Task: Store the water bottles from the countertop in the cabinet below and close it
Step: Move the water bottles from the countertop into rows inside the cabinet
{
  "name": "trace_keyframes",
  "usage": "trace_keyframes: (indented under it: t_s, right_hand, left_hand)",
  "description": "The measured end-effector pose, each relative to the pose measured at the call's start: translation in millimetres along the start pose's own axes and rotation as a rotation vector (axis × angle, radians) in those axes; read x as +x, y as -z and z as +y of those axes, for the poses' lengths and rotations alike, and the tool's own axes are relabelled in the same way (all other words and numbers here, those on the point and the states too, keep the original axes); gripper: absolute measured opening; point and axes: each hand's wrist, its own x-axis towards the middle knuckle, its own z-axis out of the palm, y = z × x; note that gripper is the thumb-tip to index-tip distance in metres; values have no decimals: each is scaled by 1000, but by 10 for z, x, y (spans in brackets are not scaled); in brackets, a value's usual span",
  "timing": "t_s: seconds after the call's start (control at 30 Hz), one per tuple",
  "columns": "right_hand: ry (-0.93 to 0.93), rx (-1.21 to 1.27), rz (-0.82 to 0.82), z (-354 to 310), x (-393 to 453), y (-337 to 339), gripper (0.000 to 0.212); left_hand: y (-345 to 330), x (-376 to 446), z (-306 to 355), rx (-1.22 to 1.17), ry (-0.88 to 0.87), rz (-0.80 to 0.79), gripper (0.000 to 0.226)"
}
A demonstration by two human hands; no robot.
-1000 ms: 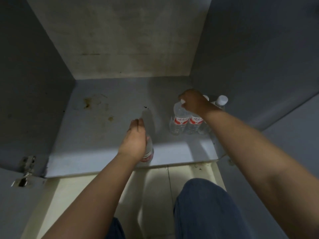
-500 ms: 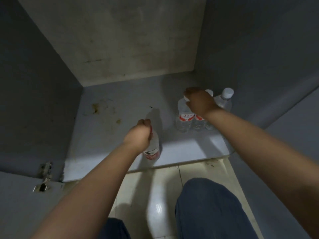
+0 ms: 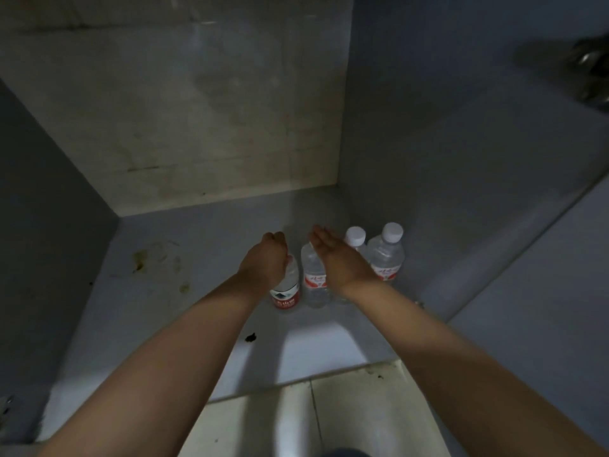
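Observation:
Several clear water bottles with red labels stand upright in a row on the grey cabinet floor, near the right wall. My left hand grips the top of the leftmost bottle, hiding its cap. My right hand hovers with straight fingers over the second bottle, palm turned left, holding nothing. Two more bottles show white caps: one behind my right hand and one at the far right.
The cabinet has a stained pale back wall, grey side walls and a grey right wall. Brown stains mark the floor at the left, a dark speck lies near the front. Pale floor tiles lie below the front edge.
My left hand carried its bottle deeper and rightward, setting it beside the row. My right hand let go of the second bottle and opened. The camera moved closer into the cabinet.

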Motion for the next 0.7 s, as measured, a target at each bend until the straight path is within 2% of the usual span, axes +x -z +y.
trace_keyframes:
  t_s: [0.37, 0.57, 0.7]
  right_hand:
    - [-13, 62, -6, 13, 4, -31, 72]
    - [-43, 104, 1, -25, -7, -50, 70]
    - [-53, 110, -4, -58, -5, -57, 68]
  left_hand:
    - [-44, 118, 11, -94, -12, 26, 32]
    - [-18, 77, -7, -178, 27, 4, 53]
    - [-20, 59, 23, -191, 73, 14, 44]
